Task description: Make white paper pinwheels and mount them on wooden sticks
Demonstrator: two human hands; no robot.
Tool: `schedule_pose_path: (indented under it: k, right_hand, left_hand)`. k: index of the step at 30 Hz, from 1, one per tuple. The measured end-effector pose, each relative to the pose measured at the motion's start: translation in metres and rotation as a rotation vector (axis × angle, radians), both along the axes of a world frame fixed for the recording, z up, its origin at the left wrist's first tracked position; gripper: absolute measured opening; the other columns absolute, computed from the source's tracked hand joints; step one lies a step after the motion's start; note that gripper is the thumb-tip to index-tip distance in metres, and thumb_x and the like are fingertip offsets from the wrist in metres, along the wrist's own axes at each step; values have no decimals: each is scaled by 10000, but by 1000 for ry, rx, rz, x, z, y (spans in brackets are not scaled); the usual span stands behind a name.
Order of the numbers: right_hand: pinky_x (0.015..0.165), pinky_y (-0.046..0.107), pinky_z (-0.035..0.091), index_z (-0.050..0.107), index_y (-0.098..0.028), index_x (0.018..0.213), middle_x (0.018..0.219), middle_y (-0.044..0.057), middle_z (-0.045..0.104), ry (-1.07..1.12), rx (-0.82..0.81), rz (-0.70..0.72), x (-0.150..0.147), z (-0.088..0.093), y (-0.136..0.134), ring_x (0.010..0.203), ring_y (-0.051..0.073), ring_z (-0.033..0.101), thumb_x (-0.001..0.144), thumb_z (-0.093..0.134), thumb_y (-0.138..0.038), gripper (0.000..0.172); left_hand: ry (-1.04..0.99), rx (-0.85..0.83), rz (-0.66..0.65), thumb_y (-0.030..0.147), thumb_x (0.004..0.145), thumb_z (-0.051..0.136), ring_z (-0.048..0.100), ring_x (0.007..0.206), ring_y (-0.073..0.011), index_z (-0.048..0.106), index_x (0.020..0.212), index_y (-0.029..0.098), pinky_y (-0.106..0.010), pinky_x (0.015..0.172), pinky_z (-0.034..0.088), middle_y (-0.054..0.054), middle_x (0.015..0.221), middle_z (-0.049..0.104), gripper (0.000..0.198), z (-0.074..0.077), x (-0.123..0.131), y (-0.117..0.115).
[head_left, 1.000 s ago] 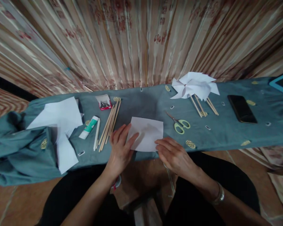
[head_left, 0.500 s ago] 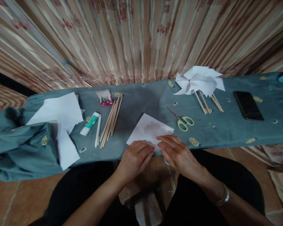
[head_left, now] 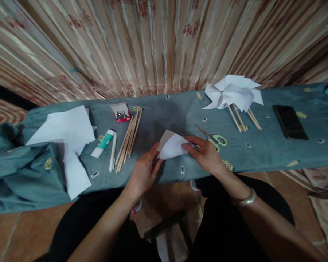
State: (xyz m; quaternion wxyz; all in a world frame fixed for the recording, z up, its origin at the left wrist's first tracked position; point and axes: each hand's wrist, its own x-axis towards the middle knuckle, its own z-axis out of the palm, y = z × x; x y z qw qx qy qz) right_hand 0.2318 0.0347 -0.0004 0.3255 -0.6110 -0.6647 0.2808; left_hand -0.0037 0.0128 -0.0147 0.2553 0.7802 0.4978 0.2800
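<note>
A white sheet of paper [head_left: 172,146], with part of it folded over, is held between my two hands just above the cloth. My left hand [head_left: 144,168] grips its left corner, thumb below and fingers on the edge. The right corner is pinched between the thumb and fingers of my right hand [head_left: 206,153]. Green-handled scissors [head_left: 218,140] lie just beyond my right hand, partly hidden by it. To the left of the paper, several wooden sticks [head_left: 128,140] lie in a loose bundle.
A glue tube [head_left: 104,143], white pens [head_left: 113,151] and a small red box of metal pins [head_left: 122,115] lie on the left. Further left are white paper sheets [head_left: 68,127]. Paper pinwheels [head_left: 232,92] on sticks and a black phone [head_left: 289,122] lie right on the blue-green cloth [head_left: 164,112].
The paper has been lifted off the near edge and now shows a folded-over part. My hands have moved apart to its left and right corners.
</note>
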Motion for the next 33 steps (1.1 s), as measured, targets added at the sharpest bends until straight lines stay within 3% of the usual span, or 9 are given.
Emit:
schedule_pose_path:
  k: [3,6,8,11,22,33]
  right_hand:
    - [921,416,514,718,-175,967,1061,92,754,-80,34,18,-5,-3,13,1001,252,685,883,578,-268,187]
    - [949,423,498,707,-162,934,1081,108,743,-156,88,23,-10,-8,20,1026,253,670,893,560,-235,170]
    - [944,426,498,703,-158,912,1082,113,739,-204,104,-1,-13,-10,21,1022,257,664,884,575,-231,150]
    - [947,424,492,700,-158,883,1082,117,731,-251,108,-40,-16,-12,23,1025,261,651,866,596,-225,124]
    - [912,424,484,673,-183,844,963,89,707,-262,186,-65,-19,-22,29,935,257,622,849,594,-235,94]
    - [912,440,484,648,-206,808,906,74,688,-270,217,-64,-21,-23,30,905,262,611,843,586,-225,74]
  left_hand:
    - [78,184,14,211,955,488,659,1135,-258,397,1430,138,-423,932,564,-184,1310,633,489,3,5,-1]
    - [226,351,-80,118,947,448,461,1377,-302,436,1398,114,-507,1095,432,-207,1468,497,452,6,17,-10]
    - [300,352,-195,146,954,452,384,1434,-299,425,1405,100,-526,1137,376,-205,1479,488,454,6,25,-18]
    - [396,295,-244,288,959,505,306,1470,-331,391,1428,64,-565,1153,331,-230,1514,432,531,3,33,-26]
    - [508,277,-229,508,958,467,294,1468,-364,380,1446,36,-543,1168,312,-221,1539,400,685,-7,29,-24]
    - [518,293,-223,541,958,442,338,1447,-373,392,1436,19,-528,1156,338,-230,1523,421,710,-10,29,-23]
